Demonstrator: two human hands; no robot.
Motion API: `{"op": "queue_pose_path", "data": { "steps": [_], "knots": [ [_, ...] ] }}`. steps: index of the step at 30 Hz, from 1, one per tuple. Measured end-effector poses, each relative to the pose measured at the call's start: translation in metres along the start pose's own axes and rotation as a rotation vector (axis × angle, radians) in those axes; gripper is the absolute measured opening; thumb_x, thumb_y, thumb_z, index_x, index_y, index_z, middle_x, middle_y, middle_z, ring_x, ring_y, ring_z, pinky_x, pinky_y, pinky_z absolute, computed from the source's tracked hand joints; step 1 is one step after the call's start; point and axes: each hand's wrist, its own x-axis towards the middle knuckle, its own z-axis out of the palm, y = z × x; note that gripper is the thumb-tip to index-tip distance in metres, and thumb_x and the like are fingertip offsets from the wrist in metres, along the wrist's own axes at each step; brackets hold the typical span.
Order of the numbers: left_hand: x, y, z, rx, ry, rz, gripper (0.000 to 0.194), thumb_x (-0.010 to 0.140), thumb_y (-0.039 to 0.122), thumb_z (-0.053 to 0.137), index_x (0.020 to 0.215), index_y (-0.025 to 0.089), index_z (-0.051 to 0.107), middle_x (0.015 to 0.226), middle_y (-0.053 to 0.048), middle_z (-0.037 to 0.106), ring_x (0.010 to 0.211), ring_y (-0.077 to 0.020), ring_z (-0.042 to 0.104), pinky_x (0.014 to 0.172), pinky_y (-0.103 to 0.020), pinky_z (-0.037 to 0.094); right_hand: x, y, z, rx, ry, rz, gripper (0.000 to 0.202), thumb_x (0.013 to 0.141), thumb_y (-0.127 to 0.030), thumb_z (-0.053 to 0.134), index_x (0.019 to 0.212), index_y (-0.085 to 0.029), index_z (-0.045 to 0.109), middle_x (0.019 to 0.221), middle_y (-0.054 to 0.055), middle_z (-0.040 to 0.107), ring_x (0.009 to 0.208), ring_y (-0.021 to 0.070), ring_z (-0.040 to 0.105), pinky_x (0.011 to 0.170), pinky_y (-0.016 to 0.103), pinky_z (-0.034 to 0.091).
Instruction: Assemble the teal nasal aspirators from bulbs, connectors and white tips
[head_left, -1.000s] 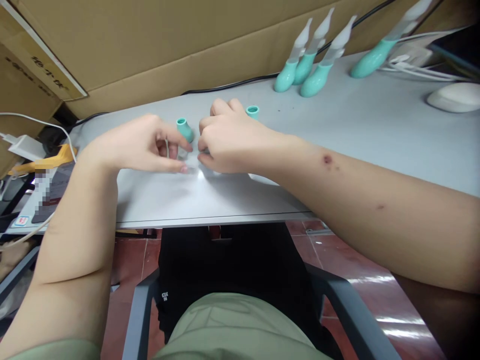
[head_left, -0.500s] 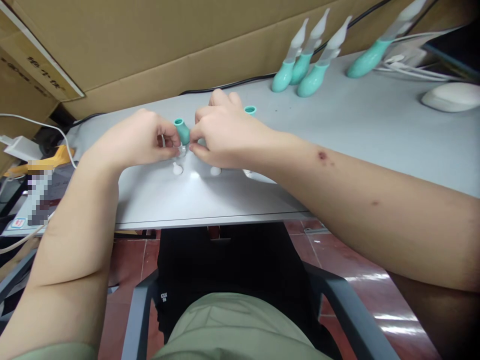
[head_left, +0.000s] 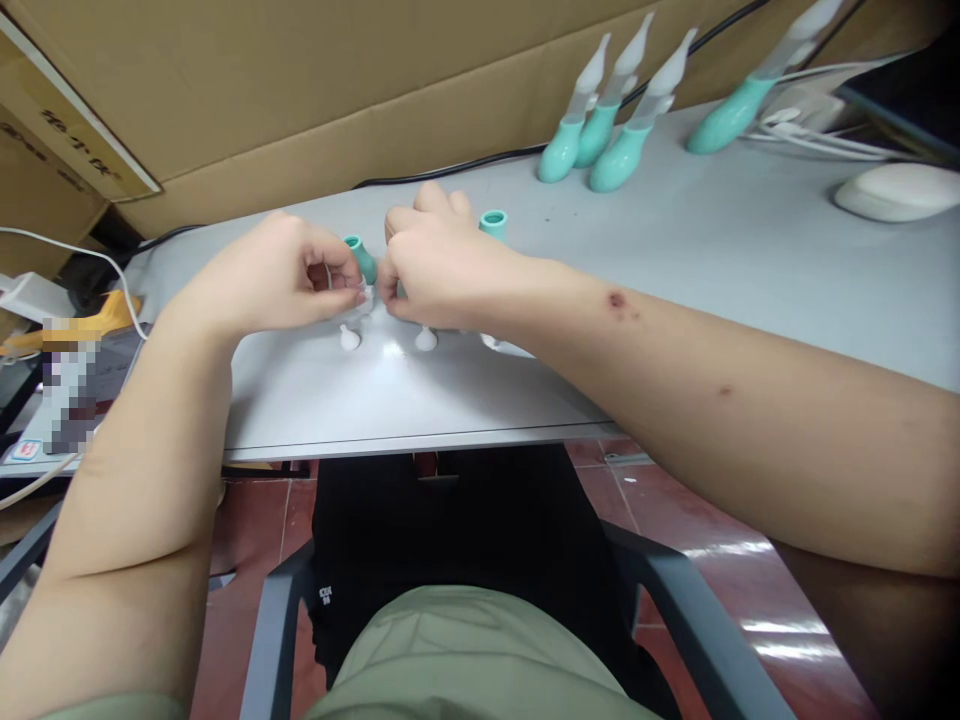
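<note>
My left hand (head_left: 289, 272) pinches a small clear plastic piece (head_left: 367, 298) between thumb and fingers, just above the table. Behind it stands a teal rubber bulb (head_left: 364, 262) with its round mouth open upward. Across from it, my right hand (head_left: 435, 255) has its thumb and fingers curled together; whatever they hold, if anything, is hidden. A second teal bulb (head_left: 493, 224) is partly covered by the right hand and wrist. In front of the hands lie a white soft tip (head_left: 350, 338) and another white tip (head_left: 426, 338). A third white piece shows partly under my right forearm.
Several assembled nasal aspirators, one of them (head_left: 621, 158) in a group, stand at the back right by the cardboard wall (head_left: 300, 90). A white computer mouse (head_left: 900, 193) and cables lie at the far right. At the left are a yellow object (head_left: 97, 318) and a white charger (head_left: 41, 298).
My right hand has moved slightly, its fingers curling in more and its thumb now less visible. My left hand still pinches the clear piece. The view has shifted a little.
</note>
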Motion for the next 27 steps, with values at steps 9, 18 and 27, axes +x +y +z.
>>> {"op": "queue_pose_path", "data": {
  "steps": [9, 18, 27],
  "knots": [
    [0.007, -0.010, 0.009, -0.277, 0.139, -0.004, 0.031, 0.097, 0.053, 0.095, 0.094, 0.022, 0.087, 0.086, -0.006, 0.084, 0.073, -0.0173, 0.066, 0.067, -0.038, 0.051, -0.003, 0.032, 0.000, 0.286, 0.269, -0.048, 0.015, 0.108, -0.018, 0.081, 0.106, -0.028, 0.093, 0.136, 0.013, 0.089, 0.156, 0.0466, 0.064, 0.136, 0.068, 0.050],
    [0.013, -0.012, 0.021, -0.299, 0.285, 0.028, 0.048, 0.102, 0.070, 0.095, 0.099, 0.023, 0.083, 0.091, -0.005, 0.084, 0.077, -0.0173, 0.068, 0.072, -0.039, 0.058, 0.002, 0.052, 0.005, 0.449, 0.418, -0.161, 0.020, 0.107, -0.043, 0.074, 0.100, -0.034, 0.089, 0.118, 0.003, 0.096, 0.113, 0.0295, 0.081, 0.141, 0.057, 0.046],
    [0.013, -0.010, 0.026, -0.259, 0.287, 0.032, 0.058, 0.109, 0.077, 0.088, 0.109, 0.019, 0.085, 0.098, -0.006, 0.086, 0.085, -0.0177, 0.073, 0.080, -0.043, 0.063, -0.001, 0.053, 0.003, 0.423, 0.428, -0.128, 0.036, 0.098, -0.056, 0.068, 0.104, -0.037, 0.098, 0.110, 0.008, 0.095, 0.128, 0.0388, 0.080, 0.120, 0.058, 0.053]
  ]
}}
